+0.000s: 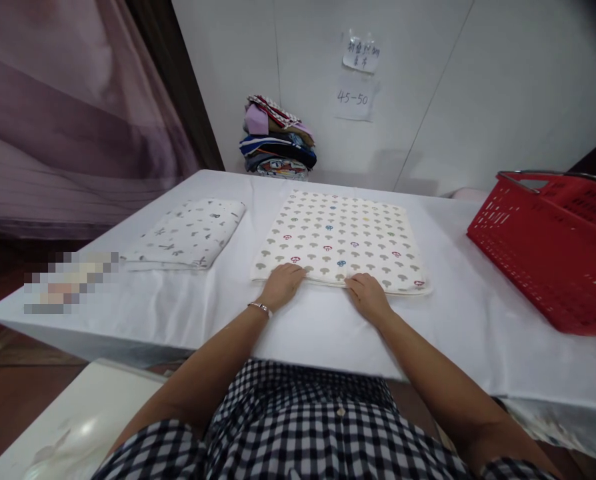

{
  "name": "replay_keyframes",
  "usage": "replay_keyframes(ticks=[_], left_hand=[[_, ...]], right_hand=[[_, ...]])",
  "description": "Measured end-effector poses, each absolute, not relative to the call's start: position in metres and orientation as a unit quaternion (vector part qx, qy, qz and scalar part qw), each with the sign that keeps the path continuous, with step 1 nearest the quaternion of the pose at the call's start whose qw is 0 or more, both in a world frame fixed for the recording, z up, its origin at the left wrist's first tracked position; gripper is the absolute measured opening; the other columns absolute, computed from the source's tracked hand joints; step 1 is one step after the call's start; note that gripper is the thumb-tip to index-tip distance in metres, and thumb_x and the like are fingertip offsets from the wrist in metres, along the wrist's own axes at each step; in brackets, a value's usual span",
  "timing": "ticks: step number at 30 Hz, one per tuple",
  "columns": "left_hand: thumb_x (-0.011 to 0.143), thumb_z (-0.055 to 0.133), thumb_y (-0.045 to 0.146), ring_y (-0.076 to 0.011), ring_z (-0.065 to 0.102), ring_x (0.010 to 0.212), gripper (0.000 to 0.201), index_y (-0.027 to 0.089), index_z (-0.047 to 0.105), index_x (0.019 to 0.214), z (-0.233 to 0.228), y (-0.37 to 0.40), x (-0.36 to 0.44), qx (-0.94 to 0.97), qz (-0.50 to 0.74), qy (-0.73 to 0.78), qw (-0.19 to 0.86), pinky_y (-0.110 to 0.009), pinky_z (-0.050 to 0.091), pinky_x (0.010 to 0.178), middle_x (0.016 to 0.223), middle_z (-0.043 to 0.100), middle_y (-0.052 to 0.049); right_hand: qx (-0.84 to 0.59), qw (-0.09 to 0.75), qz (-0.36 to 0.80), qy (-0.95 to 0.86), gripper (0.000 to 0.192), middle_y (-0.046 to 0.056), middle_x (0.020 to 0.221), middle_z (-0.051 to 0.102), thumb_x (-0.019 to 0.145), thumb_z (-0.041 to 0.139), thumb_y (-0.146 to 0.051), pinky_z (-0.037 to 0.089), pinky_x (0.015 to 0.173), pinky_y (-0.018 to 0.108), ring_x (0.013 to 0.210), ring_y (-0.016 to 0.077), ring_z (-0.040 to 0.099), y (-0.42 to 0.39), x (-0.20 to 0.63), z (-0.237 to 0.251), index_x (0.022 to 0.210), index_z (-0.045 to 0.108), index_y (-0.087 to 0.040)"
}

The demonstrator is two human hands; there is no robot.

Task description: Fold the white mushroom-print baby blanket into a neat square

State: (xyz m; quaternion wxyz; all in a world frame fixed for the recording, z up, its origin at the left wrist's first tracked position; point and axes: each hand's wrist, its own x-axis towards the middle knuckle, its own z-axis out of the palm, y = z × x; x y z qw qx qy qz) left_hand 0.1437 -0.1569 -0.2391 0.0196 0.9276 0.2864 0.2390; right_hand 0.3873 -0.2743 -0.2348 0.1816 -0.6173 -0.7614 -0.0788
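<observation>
- A cream folded cloth (341, 230) printed with mushrooms lay flat before me at the middle of a white-covered table (323, 340), most of its caps gray-brown, a few red, blue, yellow or green.
- My left hand (284, 285) rested on the cloth's near edge, left of its middle, palm down, fingers close together; I could not tell whether the thumb gripped from beneath.
- My right hand (369, 298) touched the same edge farther right, fingertips on the fabric, its hold equally unclear; a short stretch of edge ran between the two hands.
- A thin bracelet (261, 308) circled my left wrist, and I wore a black-and-white checked garment (303, 437).
- To the left, apart from the mushroom cloth, lay a white folded cloth (191, 233) with gray motifs; just beside it, a pixelated patch (71, 283) hid its contents.
- To the right stood a red perforated basket (548, 250) with a metal handle along its rim.
- Beyond the table's far edge rose a stack of folded fabrics (279, 143) near a pale wall (438, 47), where two paper notes (354, 99) hung, the lower reading "45-50."
- A mauve curtain (78, 113) draped the far left.
</observation>
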Motion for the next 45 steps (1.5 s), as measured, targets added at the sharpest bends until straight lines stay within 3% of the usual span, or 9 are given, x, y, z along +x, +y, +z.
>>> replay_keyframes(ticks=[3, 13, 22, 34, 45], left_hand=[[0.087, 0.044, 0.021, -0.0185, 0.057, 0.095, 0.023, 0.02, 0.058, 0.106, -0.239, -0.158, 0.141, 0.926, 0.241, 0.289, 0.03, -0.035, 0.043, 0.082, 0.101, 0.065, -0.006], [0.078, 0.041, 0.005, -0.0177, 0.058, 0.087, 0.019, 0.019, 0.051, 0.085, -0.235, -0.16, 0.139, 0.915, 0.23, 0.329, 0.047, -0.032, 0.044, 0.074, 0.096, 0.062, -0.006], [0.081, 0.046, 0.012, -0.0178, 0.055, 0.099, 0.015, 0.018, 0.053, 0.092, -0.234, -0.162, 0.137, 0.92, 0.242, 0.306, 0.037, -0.032, 0.044, 0.08, 0.107, 0.06, -0.006], [0.085, 0.044, 0.013, -0.019, 0.056, 0.089, 0.02, 0.018, 0.063, 0.086, -0.23, -0.156, 0.134, 0.931, 0.209, 0.299, -0.027, -0.035, 0.043, 0.075, 0.094, 0.063, -0.007], [0.09, 0.037, 0.02, -0.0185, 0.054, 0.094, 0.025, 0.018, 0.062, 0.094, -0.229, -0.161, 0.123, 0.95, 0.164, 0.262, -0.051, -0.035, 0.041, 0.079, 0.104, 0.063, -0.006]], right_hand=[[-0.615, 0.189, -0.076, -0.762, 0.022, 0.008, 0.094, 0.06, 0.09, 0.044, -0.02, 0.037, 0.073, 0.03, 0.083, 0.0189, 0.048, -0.274, 0.388, -0.235, 0.101, 0.062, -0.016], [-0.604, 0.212, -0.066, -0.765, 0.023, 0.008, 0.093, 0.059, 0.09, 0.043, -0.021, 0.038, 0.073, 0.032, 0.086, 0.0199, 0.049, -0.274, 0.39, -0.238, 0.103, 0.061, -0.017], [-0.602, 0.217, -0.064, -0.766, 0.023, 0.008, 0.093, 0.06, 0.09, 0.043, -0.021, 0.039, 0.075, 0.032, 0.085, 0.0197, 0.049, -0.274, 0.39, -0.237, 0.101, 0.062, -0.017], [-0.601, 0.216, -0.064, -0.767, 0.023, 0.008, 0.094, 0.061, 0.09, 0.044, -0.021, 0.04, 0.074, 0.032, 0.086, 0.0197, 0.051, -0.275, 0.39, -0.237, 0.102, 0.063, -0.018], [-0.6, 0.219, -0.06, -0.767, 0.022, 0.008, 0.095, 0.061, 0.089, 0.045, -0.02, 0.041, 0.074, 0.032, 0.086, 0.0191, 0.051, -0.275, 0.391, -0.238, 0.102, 0.063, -0.018]])
